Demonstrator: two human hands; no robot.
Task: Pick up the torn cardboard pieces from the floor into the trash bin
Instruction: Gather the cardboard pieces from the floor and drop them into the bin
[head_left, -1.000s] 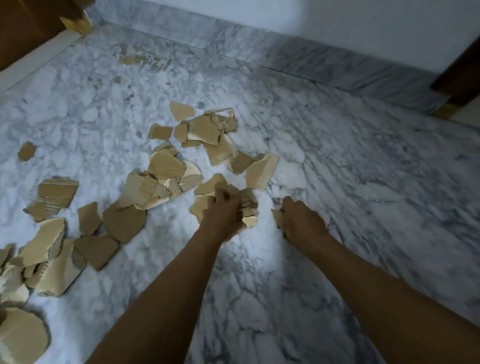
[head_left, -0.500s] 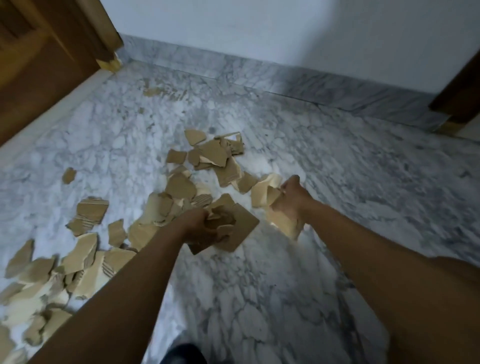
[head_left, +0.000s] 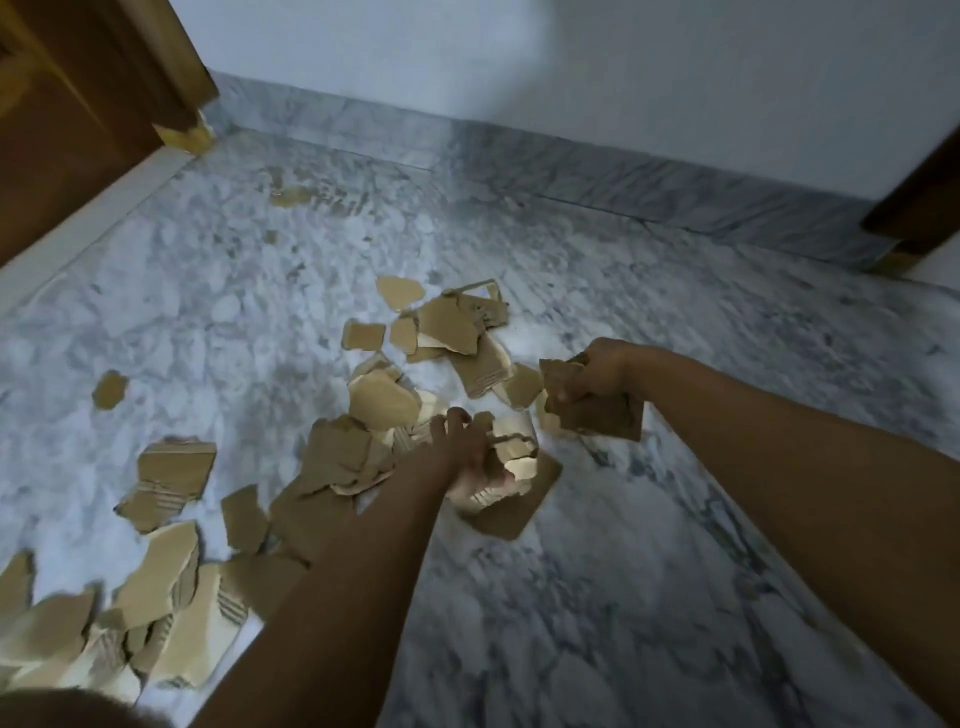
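Both hands hold torn cardboard. The left hand (head_left: 470, 457) grips a bundle of cardboard pieces (head_left: 511, 501), its fingers curled round them, and one larger flat piece hangs under the bundle. The right hand (head_left: 597, 371) pinches a few more pieces (head_left: 602, 423) between thumb and fingers, a little above the floor (head_left: 649, 597).

I judge that the step in hand is the gathering: both hands look nearly full, while many pieces are not yet picked up. The next move probably calls for carrying both handfuls to the trash bin. It is not in view, so the person must turn to find it and keep both grips tight.

Loose pieces (head_left: 457, 332) lie just beyond the hands, and a bigger heap (head_left: 171, 613) lies to the left, beside the left forearm. Farther out are the marble skirting (head_left: 623, 182), a pale wall and a wooden door (head_left: 67, 135).
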